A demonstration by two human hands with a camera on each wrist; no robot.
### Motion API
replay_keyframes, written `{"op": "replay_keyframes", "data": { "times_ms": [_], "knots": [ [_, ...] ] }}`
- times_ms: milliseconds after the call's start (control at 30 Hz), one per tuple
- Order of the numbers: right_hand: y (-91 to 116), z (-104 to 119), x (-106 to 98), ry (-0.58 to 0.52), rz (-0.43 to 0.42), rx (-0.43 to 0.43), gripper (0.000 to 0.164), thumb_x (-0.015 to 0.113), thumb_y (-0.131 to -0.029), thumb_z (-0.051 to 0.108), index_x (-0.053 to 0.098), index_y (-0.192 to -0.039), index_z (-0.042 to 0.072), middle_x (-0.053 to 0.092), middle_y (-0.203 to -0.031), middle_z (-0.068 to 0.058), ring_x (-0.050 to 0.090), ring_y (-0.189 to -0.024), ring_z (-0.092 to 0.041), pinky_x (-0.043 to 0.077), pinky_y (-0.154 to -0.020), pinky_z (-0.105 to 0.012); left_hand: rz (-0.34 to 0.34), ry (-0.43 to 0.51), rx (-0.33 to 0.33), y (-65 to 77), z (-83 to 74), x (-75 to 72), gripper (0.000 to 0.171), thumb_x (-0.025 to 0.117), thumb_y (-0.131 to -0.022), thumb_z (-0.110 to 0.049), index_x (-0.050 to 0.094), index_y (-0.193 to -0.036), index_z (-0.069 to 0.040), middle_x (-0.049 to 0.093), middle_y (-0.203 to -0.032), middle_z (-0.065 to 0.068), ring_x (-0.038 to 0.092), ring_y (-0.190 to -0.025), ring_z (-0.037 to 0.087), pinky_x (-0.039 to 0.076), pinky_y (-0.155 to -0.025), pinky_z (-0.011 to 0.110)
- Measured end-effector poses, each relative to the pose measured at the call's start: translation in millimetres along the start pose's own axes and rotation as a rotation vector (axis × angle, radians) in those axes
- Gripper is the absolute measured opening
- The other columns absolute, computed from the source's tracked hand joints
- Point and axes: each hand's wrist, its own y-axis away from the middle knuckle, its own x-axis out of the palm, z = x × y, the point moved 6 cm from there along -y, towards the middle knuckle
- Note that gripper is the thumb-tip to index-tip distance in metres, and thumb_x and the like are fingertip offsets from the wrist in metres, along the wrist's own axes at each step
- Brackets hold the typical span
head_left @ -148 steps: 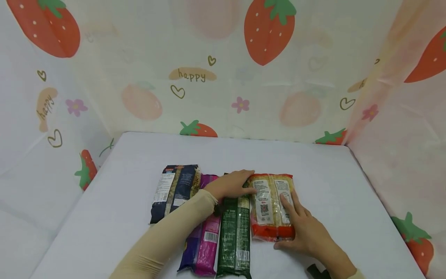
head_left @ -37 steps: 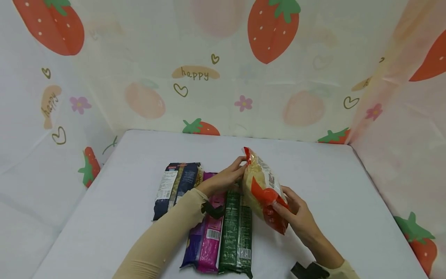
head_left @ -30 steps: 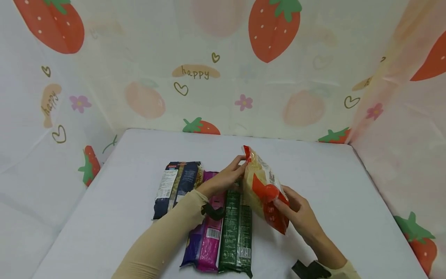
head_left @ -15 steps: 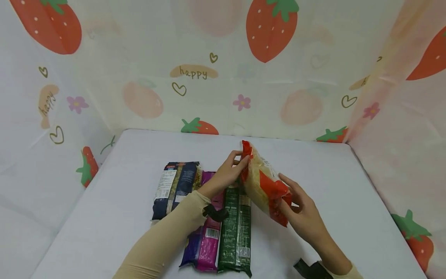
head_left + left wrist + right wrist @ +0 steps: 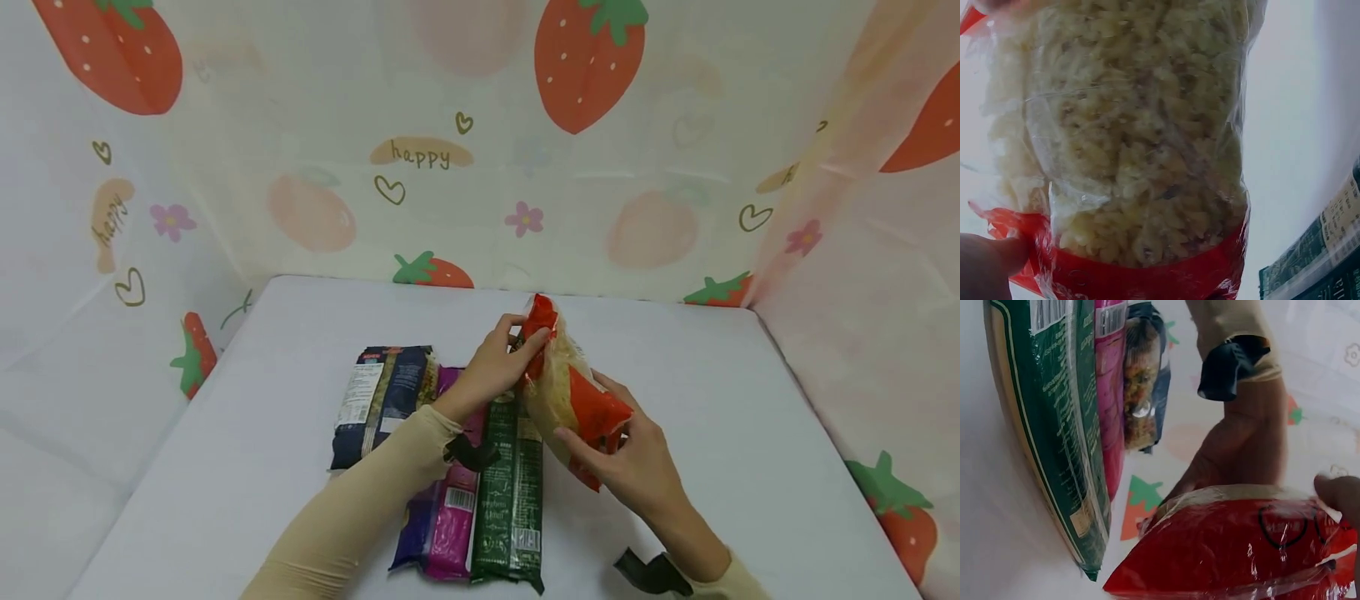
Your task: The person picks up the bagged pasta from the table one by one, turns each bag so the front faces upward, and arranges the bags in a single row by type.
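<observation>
A clear and red pasta bag is held tilted above the white table, its far end raised. My left hand pinches its far red end. My right hand grips the near red end from the right. The left wrist view is filled by the pasta bag, with a fingertip at its red band. In the right wrist view the red bag end lies beneath my left hand. Beside it on the table lie a green packet, a magenta packet and a dark blue packet.
Strawberry-print sheets wall the table at the back and both sides. The three flat packets lie side by side left of the held bag, seen also as the green packet and the magenta packet. Bare white table lies to the right.
Both hands have lifted the pasta bag off the table and are turning it. Over the last second its far end rose and my right hand shifted its hold over the near red end.
</observation>
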Motion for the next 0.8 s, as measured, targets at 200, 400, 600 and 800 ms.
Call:
{"op": "replay_keyframes", "data": {
  "times_ms": [200,400,600,800],
  "knots": [
    [-1,1,0,-0.068,-0.013,-0.067,0.075,0.087,-0.093,0.012,0.050,-0.159,0.016,0.071,-0.131,-0.013,0.067,-0.086,-0.024,0.063,-0.069,-0.028,-0.014,-0.029,-0.019,4.3,-2.6,-7.4,0.072,0.055,-0.107,-0.062,0.040,-0.159,-0.015,0.046,-0.141,0.020,0.060,-0.117,0.034,0.064,-0.086,0.049],
    [-3,-4,-2,-0.156,-0.023,-0.058,0.065,0.082,-0.097,0.011,0.053,-0.155,0.014,0.071,-0.134,-0.010,0.073,-0.102,-0.026,0.064,-0.077,-0.029,0.002,0.036,0.015,7.8,-3.1,-16.6,0.062,0.051,-0.112,-0.054,0.045,-0.157,-0.012,0.043,-0.153,0.020,0.059,-0.126,0.035,0.059,-0.098,0.052],
    [-4,-13,-4,-0.236,-0.067,-0.026,0.050,0.077,-0.101,0.011,0.058,-0.146,0.004,0.072,-0.126,-0.014,0.074,-0.101,-0.019,0.064,-0.081,-0.030,0.023,0.159,0.010,10.6,6.0,-24.3,0.053,0.052,-0.114,-0.043,0.046,-0.157,-0.011,0.045,-0.155,0.018,0.057,-0.135,0.037,0.055,-0.104,0.061],
    [-6,-21,-8,-0.273,-0.104,0.065,0.039,0.073,-0.104,0.012,0.059,-0.137,-0.002,0.071,-0.119,-0.019,0.073,-0.093,-0.015,0.063,-0.079,-0.027,0.028,0.125,0.033,12.7,13.4,-26.9,0.046,0.059,-0.113,-0.032,0.052,-0.151,-0.008,0.048,-0.153,0.020,0.050,-0.142,0.041,0.053,-0.107,0.060]
  ]
}}
